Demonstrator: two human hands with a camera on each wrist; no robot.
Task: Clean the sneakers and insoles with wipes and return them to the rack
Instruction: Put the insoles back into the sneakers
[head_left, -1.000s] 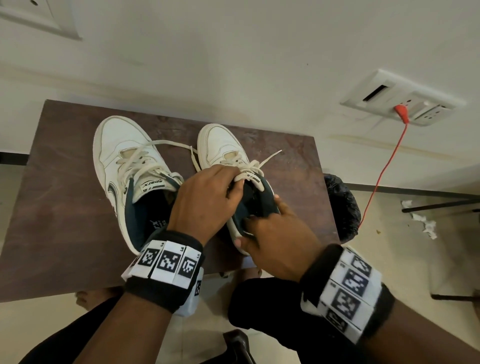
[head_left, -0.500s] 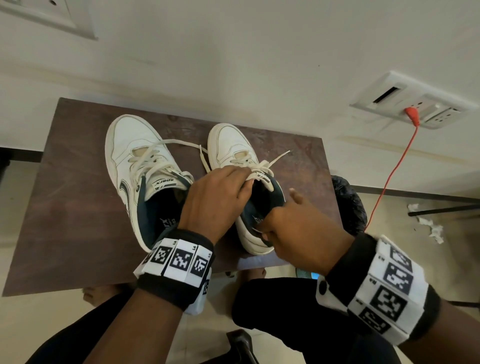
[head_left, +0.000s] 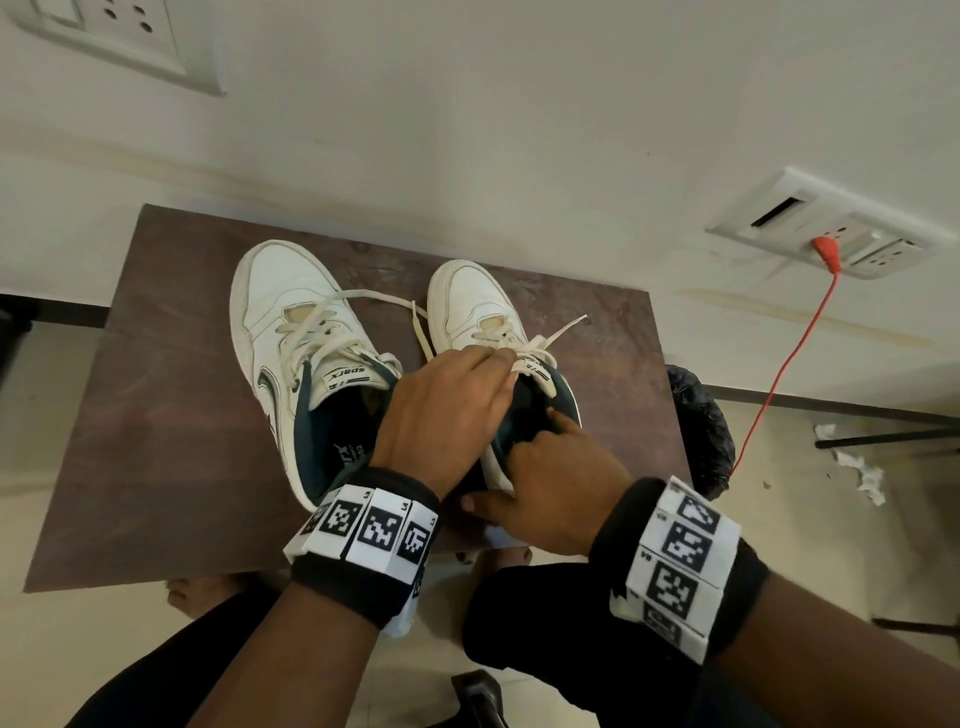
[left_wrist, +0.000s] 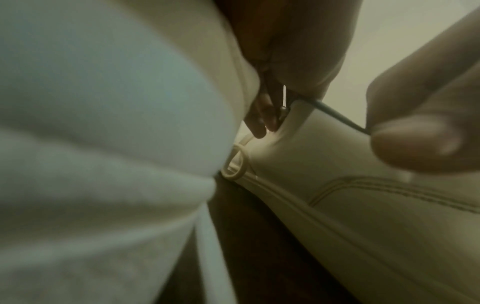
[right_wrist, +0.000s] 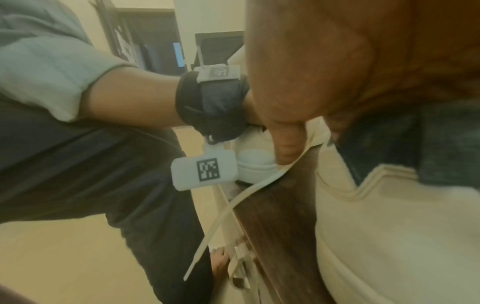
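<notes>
Two white sneakers with dark teal lining stand side by side on a brown table (head_left: 171, 415). The left sneaker (head_left: 291, 312) is untouched and shows as a pale blur (left_wrist: 103, 144) in the left wrist view. My left hand (head_left: 447, 405) curls over the tongue and laces of the right sneaker (head_left: 467, 296). My right hand (head_left: 556, 478) grips its heel, fingers reaching into the dark opening and thumb (right_wrist: 285, 139) on the outside. A loose lace (right_wrist: 221, 216) hangs over the table edge. The insole is hidden under my fingers.
A black bag (head_left: 701, 431) sits just past the table's right edge. A red cable (head_left: 779, 379) runs from a wall socket (head_left: 826, 228) down to the floor. Crumpled white wipes (head_left: 857, 467) lie on the floor at right. My knees are below the near edge.
My right hand has shifted a little at the heel of the right sneaker. The left hand keeps its hold on the tongue. Both sneakers stay where they were.
</notes>
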